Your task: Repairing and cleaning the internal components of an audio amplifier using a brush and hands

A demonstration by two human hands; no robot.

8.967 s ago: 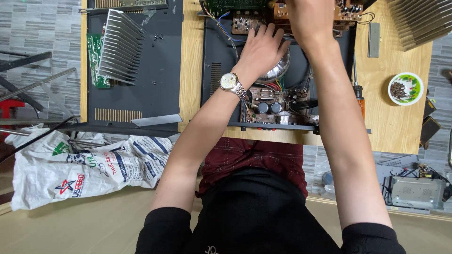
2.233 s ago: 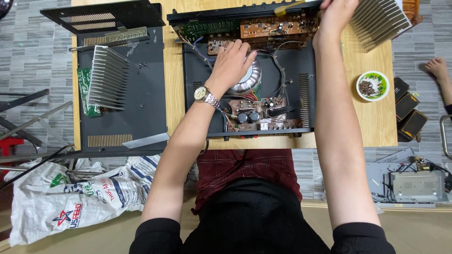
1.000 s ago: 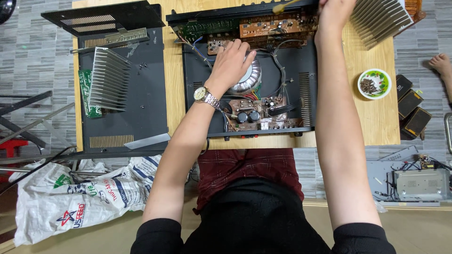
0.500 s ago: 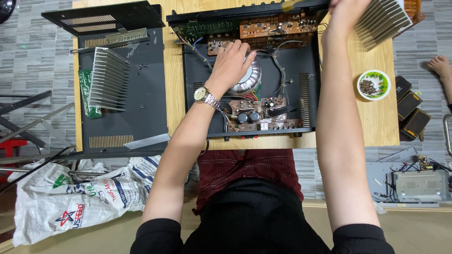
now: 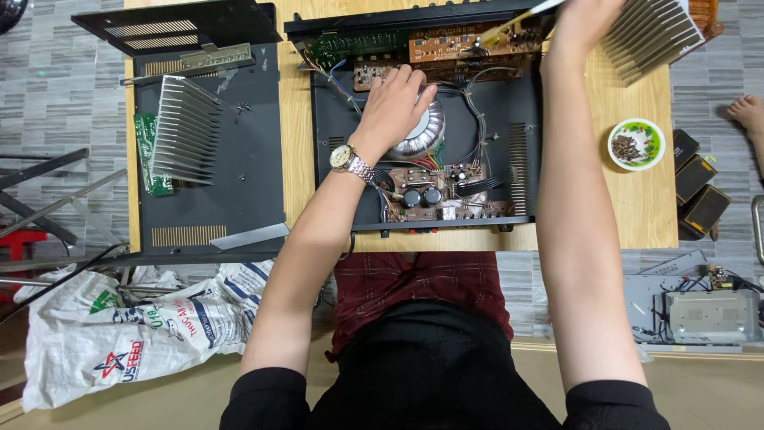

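Small green bowl (image 5: 635,145) of dark bits at 3 o'clock on the wooden table (image 5: 296,143). Left hand (image 5: 395,103) rests flat inside the open amp chassis (image 5: 422,119); right hand (image 5: 585,20) grips a finned heatsink (image 5: 649,36). Grey tiled floor (image 5: 56,87).

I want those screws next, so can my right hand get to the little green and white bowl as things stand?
Probably yes, once freed. The right hand is up at the table's far edge beside the finned heat sink. The bowl sits on bare wood to the right of that forearm, nothing between them.
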